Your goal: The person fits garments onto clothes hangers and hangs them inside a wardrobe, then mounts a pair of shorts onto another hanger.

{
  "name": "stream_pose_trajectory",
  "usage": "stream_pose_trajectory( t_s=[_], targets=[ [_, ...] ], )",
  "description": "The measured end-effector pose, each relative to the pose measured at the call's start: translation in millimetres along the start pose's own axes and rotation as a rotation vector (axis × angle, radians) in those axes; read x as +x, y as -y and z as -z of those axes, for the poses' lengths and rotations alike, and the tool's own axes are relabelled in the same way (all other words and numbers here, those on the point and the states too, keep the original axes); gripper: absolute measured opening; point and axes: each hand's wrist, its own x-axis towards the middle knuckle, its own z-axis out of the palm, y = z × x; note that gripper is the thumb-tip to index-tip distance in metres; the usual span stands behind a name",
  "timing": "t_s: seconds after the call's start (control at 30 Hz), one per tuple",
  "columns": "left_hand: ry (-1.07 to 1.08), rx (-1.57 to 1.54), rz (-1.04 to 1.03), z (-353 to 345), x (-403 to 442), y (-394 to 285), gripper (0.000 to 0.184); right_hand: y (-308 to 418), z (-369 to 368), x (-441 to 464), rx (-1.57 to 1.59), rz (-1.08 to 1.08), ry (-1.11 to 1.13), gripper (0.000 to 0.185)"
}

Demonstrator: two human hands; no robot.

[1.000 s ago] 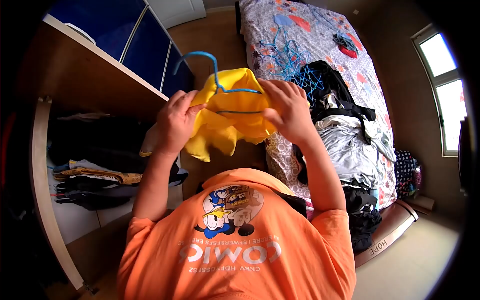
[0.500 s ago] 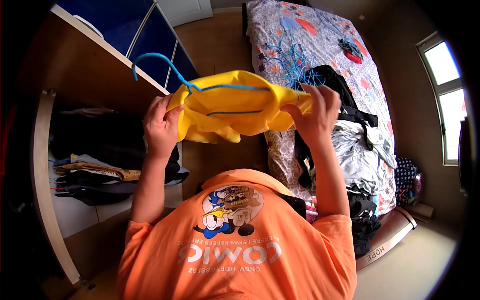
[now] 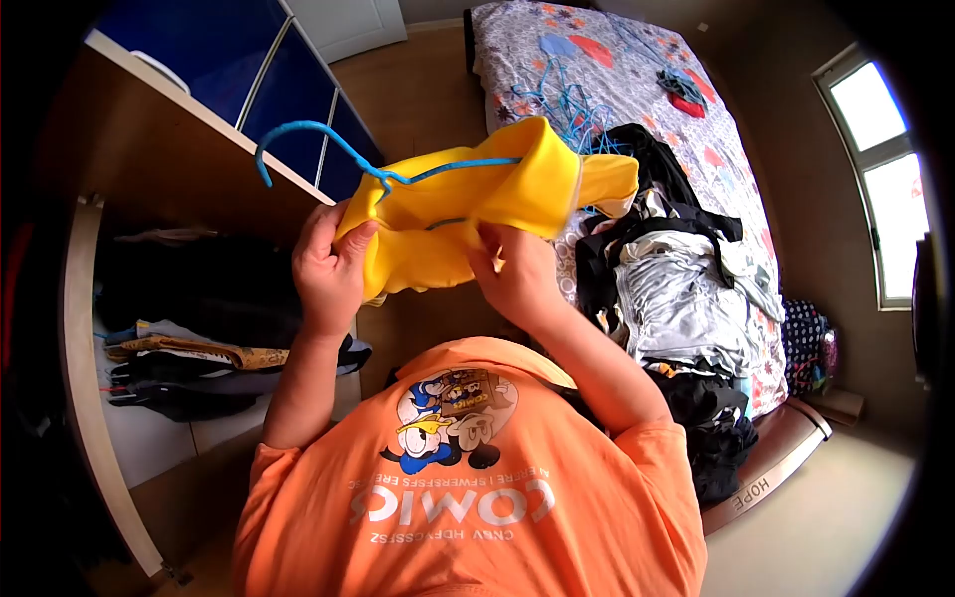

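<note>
A yellow garment hangs in the air on a blue hanger, whose hook points to the left and whose bar runs inside the cloth. My left hand is closed on the garment's left edge, thumb on top, just below the base of the hook. Bent fingers of my right hand pinch the front edge of the cloth near its middle. The garment's right part stands up in a fold, and a yellow flap sticks out over the bed. Some of my right fingertips are hidden by the cloth.
The bed at the right bears a tangle of blue hangers, white clothes and black clothes. On the left, an open wardrobe holds hanging clothes. A window is at far right.
My right hand has left the garment's right end and moved inward and down to its front edge. The garment's right side now stands folded up. My left hand keeps its hold.
</note>
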Motion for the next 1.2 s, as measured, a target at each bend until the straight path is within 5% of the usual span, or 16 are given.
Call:
stream_pose_trajectory(
  t_s=[0.13, 0.3, 0.37, 0.43, 0.5, 0.6, 0.8, 1.0, 1.1, 1.2],
  targets=[
    [0.047, 0.015, 0.062, 4.2, -5.5, 5.5, 0.020, -24.8, 15.7, -5.7, -0.089, -0.034, 0.106, 0.025],
    [0.044, 0.082, -0.092, 5.7, -4.1, 0.3, 0.022, -33.5, 55.6, 0.4, -0.051, -0.097, -0.351, 0.026],
    [0.067, 0.092, -0.142, 6.4, -3.6, -0.4, 0.022, -36.5, 73.1, 26.7, -0.330, 0.112, -0.419, 0.033],
    [0.092, 0.102, -0.219, 8.8, -2.0, 1.8, 0.023, -41.2, 91.3, 36.3, -0.463, 0.155, -0.119, 0.034],
    [0.079, 0.094, -0.232, 11.1, 1.5, -0.3, 0.022, -55.8, 95.5, 33.2, -0.221, 0.129, 0.159, 0.030],
    [0.153, 0.064, -0.290, 16.1, 2.5, 3.1, 0.024, -54.3, 91.5, 18.2, -0.133, 0.080, 0.175, 0.022],
    [0.358, 0.136, -0.195, 43.7, 17.3, 10.7, 0.037, -47.7, 101.4, 6.9, 0.024, 0.029, -0.050, 0.015],
    [0.384, 0.122, 0.132, 55.3, -2.1, 49.2, 0.019, -56.3, 121.2, -1.0, 0.004, 0.051, -0.135, 0.017],
    [0.372, 0.136, 0.288, 56.3, -13.4, 62.9, 0.017, -59.2, 127.3, -4.7, -0.017, 0.052, -0.154, 0.017],
    [0.184, 0.094, 0.162, 59.3, -18.6, 75.4, 0.014, -67.5, 134.3, -11.3, -0.128, 0.091, -0.171, 0.017]
  ],
)
